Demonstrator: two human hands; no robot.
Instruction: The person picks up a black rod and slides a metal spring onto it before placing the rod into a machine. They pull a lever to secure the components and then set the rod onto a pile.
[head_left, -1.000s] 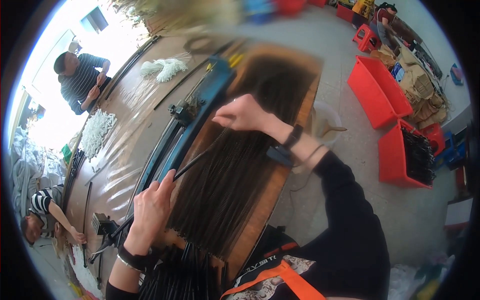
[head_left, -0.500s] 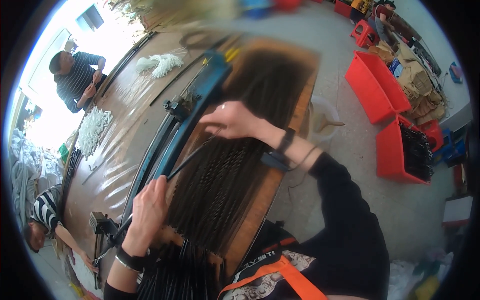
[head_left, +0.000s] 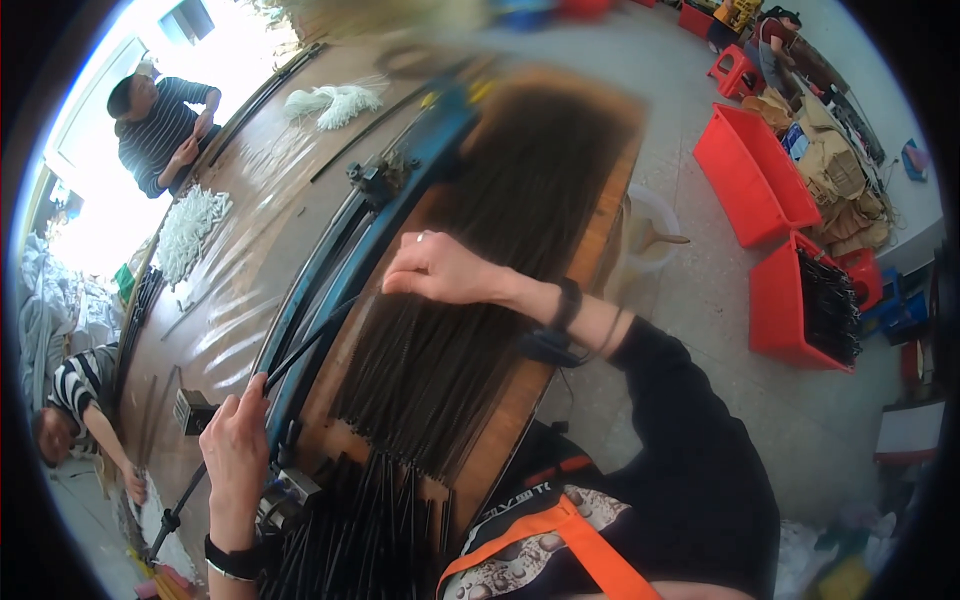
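Note:
My left hand is closed around a long black rod. The rod slants across the blue metal rail; its lower end, with a small collar, sticks out past the hand. At the other end my right hand is closed in a pinch on a thin, dark end piece in line with the rod; the fingers partly hide it. Below the right hand lies a wooden tray filled with dark, spring-like strips. A metal clamp block sits on the rail.
Loose black tubes lie near my body. Across the table are white bundles and two people, one in a striped top. To the right stand red bins, a white bucket and brown sacks.
My left hand has moved left and down with the rod, whose collared lower end now shows clear of the rail fixture. My right hand has shifted slightly down and left.

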